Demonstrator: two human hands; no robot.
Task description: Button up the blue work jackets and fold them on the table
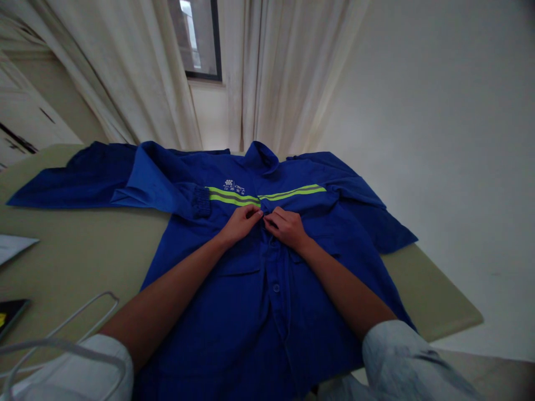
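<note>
A blue work jacket (234,323) lies front up, its collar at the far side and its sleeves spread out to both sides. Yellow-green reflective stripes cross the chest, with a white logo above the left one. My left hand (242,224) pinches the front edge of the jacket just below the stripes. Close beside it, my right hand (286,227) has its fingers closed on the other side of the front opening. Buttons (276,288) show down the placket below my hands. What lies exactly between the fingertips is hidden.
The jacket rests on a greenish table (438,301). At the left are a white sheet (14,246), a dark device (11,313) and a white cable (79,348) near my left forearm. Cream curtains (288,72) and a white wall (438,139) stand behind and to the right.
</note>
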